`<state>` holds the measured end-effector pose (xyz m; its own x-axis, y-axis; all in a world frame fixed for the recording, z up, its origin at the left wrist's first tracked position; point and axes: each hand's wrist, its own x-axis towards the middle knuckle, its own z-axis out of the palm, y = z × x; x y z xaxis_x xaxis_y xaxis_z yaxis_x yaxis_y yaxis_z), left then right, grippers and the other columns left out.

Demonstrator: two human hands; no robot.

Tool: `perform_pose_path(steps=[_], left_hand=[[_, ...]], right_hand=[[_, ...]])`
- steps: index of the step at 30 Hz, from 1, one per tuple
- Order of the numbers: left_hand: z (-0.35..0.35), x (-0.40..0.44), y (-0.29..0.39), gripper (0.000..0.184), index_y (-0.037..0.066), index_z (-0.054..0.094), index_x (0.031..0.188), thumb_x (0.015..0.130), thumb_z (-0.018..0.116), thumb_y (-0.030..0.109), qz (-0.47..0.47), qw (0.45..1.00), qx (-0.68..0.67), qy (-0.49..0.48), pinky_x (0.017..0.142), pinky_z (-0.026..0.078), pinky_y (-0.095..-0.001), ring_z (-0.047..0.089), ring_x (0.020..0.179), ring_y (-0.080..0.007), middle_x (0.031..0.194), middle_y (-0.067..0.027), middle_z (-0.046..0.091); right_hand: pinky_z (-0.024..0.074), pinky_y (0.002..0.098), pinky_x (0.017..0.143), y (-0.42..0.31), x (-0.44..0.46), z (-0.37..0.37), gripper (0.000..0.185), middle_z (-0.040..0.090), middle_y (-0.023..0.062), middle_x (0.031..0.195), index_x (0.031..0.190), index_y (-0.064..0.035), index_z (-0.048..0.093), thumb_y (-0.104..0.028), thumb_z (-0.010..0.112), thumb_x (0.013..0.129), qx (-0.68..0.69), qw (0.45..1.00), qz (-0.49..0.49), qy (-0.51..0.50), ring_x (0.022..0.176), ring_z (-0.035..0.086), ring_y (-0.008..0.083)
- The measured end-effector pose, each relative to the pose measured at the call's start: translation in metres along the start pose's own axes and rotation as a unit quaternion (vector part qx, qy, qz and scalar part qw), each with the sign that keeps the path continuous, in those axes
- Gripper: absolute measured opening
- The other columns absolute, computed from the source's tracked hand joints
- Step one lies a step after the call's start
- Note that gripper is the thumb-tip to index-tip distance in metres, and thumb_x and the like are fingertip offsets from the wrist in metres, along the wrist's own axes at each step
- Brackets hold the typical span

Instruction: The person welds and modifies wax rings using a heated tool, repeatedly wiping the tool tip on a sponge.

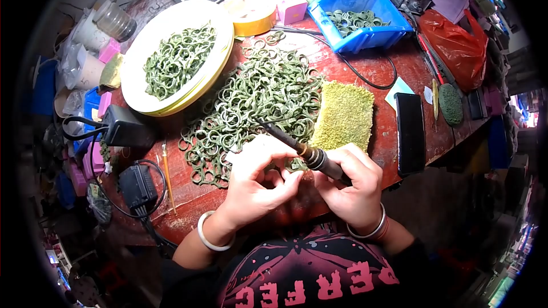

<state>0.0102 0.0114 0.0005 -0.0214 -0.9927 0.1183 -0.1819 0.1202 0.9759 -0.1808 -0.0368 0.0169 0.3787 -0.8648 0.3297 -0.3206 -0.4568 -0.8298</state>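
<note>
My right hand (pixel 357 185) is closed around the dark handle of a soldering iron (pixel 311 157). Its brass-coloured collar and thin dark tip point up and to the left, over the pile. My left hand (pixel 262 177) is closed in a pinch at a small green ring (pixel 295 164), partly hidden by the fingers. Just beyond both hands spreads a heap of green rings (pixel 262 91), lying loose on the red table (pixel 200 199). A yellow-green rough sponge pad (pixel 345 115) lies beside the heap, near my right hand.
Stacked pale plates (pixel 134 88) hold more rings at left; a blue bin (pixel 371 40) holds others at the back. A black phone (pixel 411 134) and red plastic bag (pixel 456 48) lie right. Black adapters (pixel 137 185) with cables and a thin brush (pixel 169 177) are at left.
</note>
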Motion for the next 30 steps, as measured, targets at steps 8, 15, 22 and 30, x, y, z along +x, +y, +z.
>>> perform_pose_path(steps=[8, 15, 22, 30], left_hand=[[0.0003, 0.0008, -0.0063, 0.029, -0.002, 0.066, 0.111, 0.084, 0.076, -0.002, -0.011, 0.997, -0.077, -0.004, 0.055, 0.046, -0.0162, 0.058, 0.073, -0.0033, 0.097, -0.0024, 0.059], [0.0048, -0.0012, -0.0062, 0.021, -0.002, 0.066, 0.100, 0.082, 0.078, -0.001, -0.088, 0.987, -0.131, 0.015, 0.050, 0.043, -0.0196, 0.057, 0.070, -0.0059, 0.095, -0.0055, 0.064], [0.0012, 0.0005, -0.0047, 0.031, -0.001, 0.068, 0.106, 0.078, 0.081, 0.005, 0.122, 0.985, 0.126, 0.004, 0.049, 0.043, -0.0207, 0.056, 0.063, -0.0071, 0.096, -0.0085, 0.063], [0.0013, 0.0021, -0.0073, 0.033, -0.001, 0.069, 0.109, 0.079, 0.080, 0.004, 0.141, 0.984, 0.111, 0.003, 0.049, 0.042, -0.0205, 0.053, 0.059, -0.0057, 0.096, -0.0077, 0.062]], right_hand=[[0.0525, 0.0336, 0.063, -0.0020, -0.0002, -0.0009, 0.028, 0.062, 0.0117, 0.084, 0.099, -0.0015, 0.068, 0.008, 0.072, 0.073, 0.011, 1.000, 0.015, -0.005, 0.072, 0.066, 0.0261], [0.0526, 0.0337, 0.063, 0.0004, -0.0003, 0.0004, 0.029, 0.061, 0.0117, 0.085, 0.099, -0.0017, 0.068, 0.008, 0.072, 0.071, -0.014, 0.999, -0.029, 0.015, 0.072, 0.066, 0.0267], [0.0528, 0.0338, 0.064, 0.0016, -0.0007, -0.0015, 0.030, 0.062, 0.0118, 0.086, 0.098, -0.0020, 0.068, 0.009, 0.071, 0.069, -0.007, 1.000, -0.018, -0.002, 0.072, 0.066, 0.0266], [0.0492, 0.0304, 0.060, 0.0052, 0.0013, -0.0005, 0.025, 0.061, 0.0093, 0.081, 0.090, -0.0016, 0.068, 0.008, 0.072, 0.067, 0.019, 1.000, 0.005, -0.018, 0.066, 0.062, 0.0222]])
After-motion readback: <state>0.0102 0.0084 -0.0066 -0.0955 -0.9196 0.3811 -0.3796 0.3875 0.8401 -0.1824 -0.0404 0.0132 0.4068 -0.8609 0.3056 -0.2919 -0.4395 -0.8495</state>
